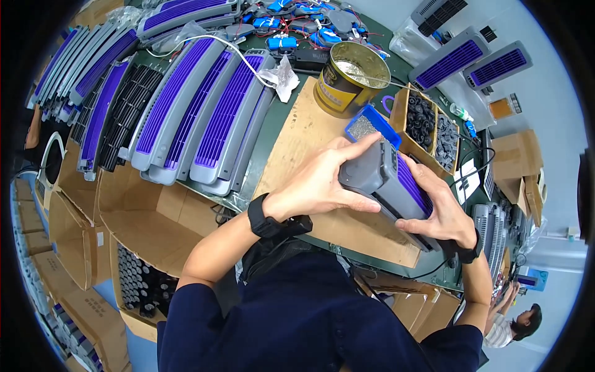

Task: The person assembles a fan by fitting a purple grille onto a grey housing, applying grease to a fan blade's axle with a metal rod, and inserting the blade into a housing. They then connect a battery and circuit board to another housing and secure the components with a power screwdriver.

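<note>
Left hand and right hand grip a grey-purple housing near a yellow-labelled tin, its print seemingly blurred.

Held housing looks smooth matt plastic, grille ribbed plastic. Can reads as shiny metal, tray as glossy plastic. Sheet is matt cardboard, shirt matt cloth.

Both hands curled, thumbs inward
</note>
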Tool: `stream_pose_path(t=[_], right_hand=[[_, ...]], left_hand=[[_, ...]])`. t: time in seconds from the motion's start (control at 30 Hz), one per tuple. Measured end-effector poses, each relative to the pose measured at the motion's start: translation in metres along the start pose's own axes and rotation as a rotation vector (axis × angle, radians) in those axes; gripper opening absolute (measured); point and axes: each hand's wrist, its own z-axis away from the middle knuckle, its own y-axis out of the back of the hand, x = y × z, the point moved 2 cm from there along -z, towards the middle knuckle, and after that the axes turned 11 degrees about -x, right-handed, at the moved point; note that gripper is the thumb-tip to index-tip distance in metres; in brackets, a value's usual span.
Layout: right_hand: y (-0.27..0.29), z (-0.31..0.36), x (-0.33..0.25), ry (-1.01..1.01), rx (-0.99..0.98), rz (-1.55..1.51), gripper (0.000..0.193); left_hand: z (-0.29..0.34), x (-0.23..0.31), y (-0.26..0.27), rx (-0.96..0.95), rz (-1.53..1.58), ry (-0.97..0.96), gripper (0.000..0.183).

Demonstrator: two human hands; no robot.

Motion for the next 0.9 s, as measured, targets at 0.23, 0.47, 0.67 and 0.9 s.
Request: stream_pose_path(t=[0.23, 0.47, 0.67, 0.9], right_hand=[[-0.002, 0.001, -0.007, -0.125, 0.012, 0.127, 0.103], [-0.002, 0.001, -0.01, -0.136, -0.019, 0.206, 0.102], [-0.01, -0.005, -0.017, -0.14, -0.007, 0.229, 0.102], [-0.04, -0.012, -0.021, -0.188, 0.148, 0.376, 0.101]], left_hand=[[0.002, -0.004, -0.009, 0.016, 0.408, 0.003, 0.091], [0.003, -0.009, -0.012, -0.002, 0.488, -0.022, 0.087], [0.004, -0.01, -0.024, 0.087, 0.341, -0.029, 0.08], [-0.007, -0.025, -0.033, 0.45, 0.398, -0.005, 0.054]])
